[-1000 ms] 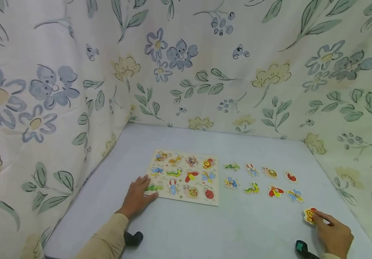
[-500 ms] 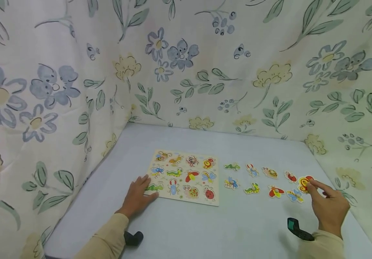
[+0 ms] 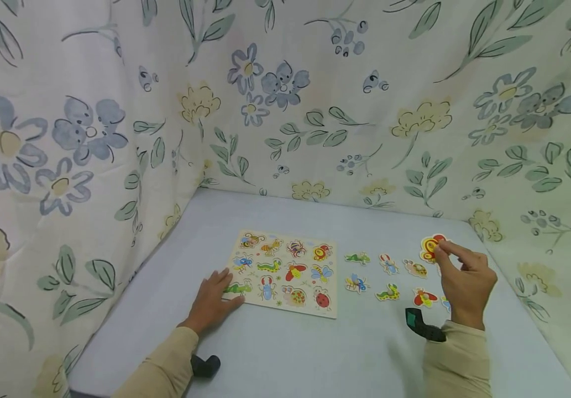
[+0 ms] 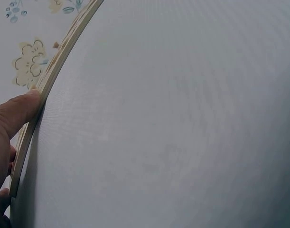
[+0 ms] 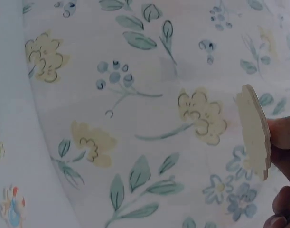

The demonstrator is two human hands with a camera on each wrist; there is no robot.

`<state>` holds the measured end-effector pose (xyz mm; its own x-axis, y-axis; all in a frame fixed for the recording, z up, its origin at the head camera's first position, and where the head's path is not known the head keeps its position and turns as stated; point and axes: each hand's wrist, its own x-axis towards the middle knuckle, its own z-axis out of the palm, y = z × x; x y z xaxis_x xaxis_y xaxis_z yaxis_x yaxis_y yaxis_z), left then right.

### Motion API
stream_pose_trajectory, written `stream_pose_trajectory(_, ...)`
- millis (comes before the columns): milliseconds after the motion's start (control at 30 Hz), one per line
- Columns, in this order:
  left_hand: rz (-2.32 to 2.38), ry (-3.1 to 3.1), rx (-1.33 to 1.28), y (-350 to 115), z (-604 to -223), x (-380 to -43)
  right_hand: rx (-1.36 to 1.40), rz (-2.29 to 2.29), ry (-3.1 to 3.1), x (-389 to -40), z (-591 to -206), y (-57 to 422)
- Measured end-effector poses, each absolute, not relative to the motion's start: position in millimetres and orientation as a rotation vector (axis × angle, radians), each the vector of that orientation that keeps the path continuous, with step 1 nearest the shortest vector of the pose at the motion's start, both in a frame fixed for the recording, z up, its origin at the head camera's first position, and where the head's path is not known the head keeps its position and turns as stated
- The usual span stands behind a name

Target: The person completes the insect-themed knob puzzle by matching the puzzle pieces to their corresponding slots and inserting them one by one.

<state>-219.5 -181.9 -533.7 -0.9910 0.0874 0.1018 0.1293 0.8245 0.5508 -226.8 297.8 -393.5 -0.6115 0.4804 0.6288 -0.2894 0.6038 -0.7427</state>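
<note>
A wooden insect puzzle board point(image 3: 310, 313) lies flat on the table. My left hand point(image 3: 211, 303) rests at its near left corner, the thumb along the front edge and the other fingers by the left side; the left wrist view shows the thumb point(image 4: 26, 107) against the board's edge point(image 4: 54, 76). In my right hand point(image 3: 469, 284) a red and yellow butterfly puzzle piece point(image 3: 429, 249) is pinched between thumb and fingertips, raised above the table. Its bare wooden back point(image 5: 253, 135) faces the right wrist camera. The right hand partly hides loose pieces below it.
Right of the board lie loose puzzle pieces in two rows, among them a grasshopper point(image 3: 357, 258), a beetle point(image 3: 388, 263), a snail point(image 3: 416, 268), a caterpillar point(image 3: 388, 292) and a red-winged bug point(image 3: 424, 297). Floral cloth point(image 3: 315, 149) surrounds the white table point(image 3: 285, 359).
My right hand has carried the butterfly piece up and leftward from the table's near right, over the loose pieces. The left hand has stayed at the board's corner.
</note>
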Motion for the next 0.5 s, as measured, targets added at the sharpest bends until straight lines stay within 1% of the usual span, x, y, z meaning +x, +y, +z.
stream_pose_trajectory(200,-0.895,-2.932,-0.17,-182,-535,-221,0.034,1.112,-1.872,-247,-384,265)
stream_pose_trajectory(400,-0.889,-2.931,-0.167,-183,-535,-220,0.211,1.148,-1.789,-262,-370,221)
stream_pose_trajectory(500,-0.892,-2.926,-0.168,-183,-534,-219,0.277,1.155,-1.76,-273,-372,204)
